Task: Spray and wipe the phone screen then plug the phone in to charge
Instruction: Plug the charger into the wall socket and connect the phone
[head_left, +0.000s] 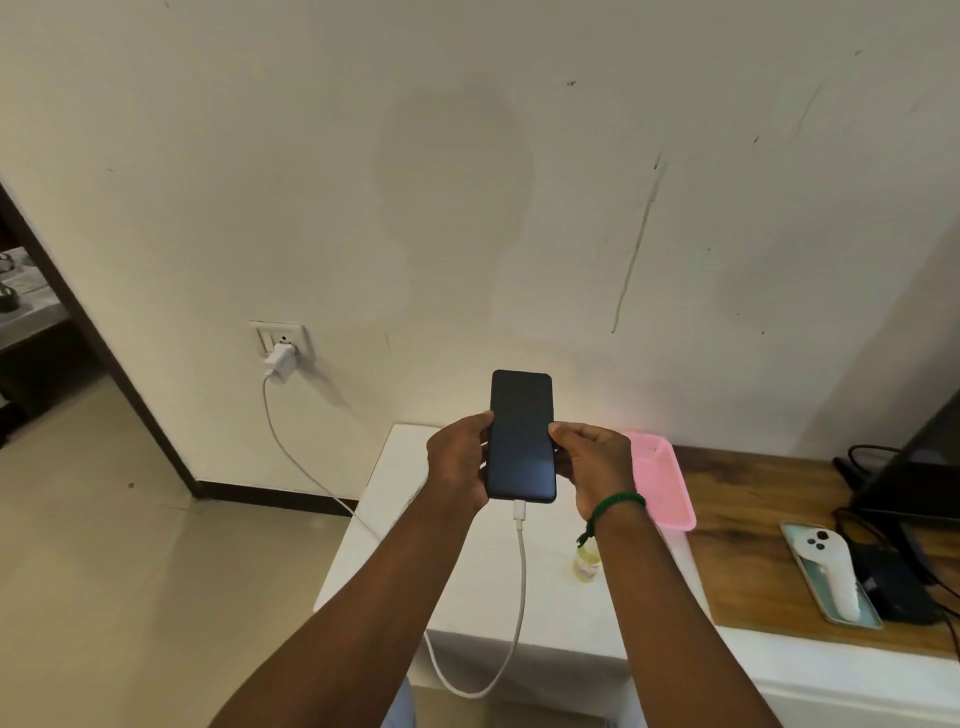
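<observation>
I hold a black phone (521, 436) upright in front of me, its dark screen facing me. My left hand (458, 457) grips its left edge and my right hand (592, 462) grips its right edge. A white cable (521, 571) is plugged into the phone's bottom end, loops down below the table edge and runs up to a white charger (279, 362) seated in the wall socket (283, 340). A small bottle of yellowish liquid (586, 565) stands on the white table (467, 561), partly hidden behind my right wrist.
A pink basket (662, 483) sits on the table behind my right hand. To the right lies a wooden board (753, 530) with a second phone and a white controller (828, 569), plus black cables and a dark device (904, 587). A doorway opens at far left.
</observation>
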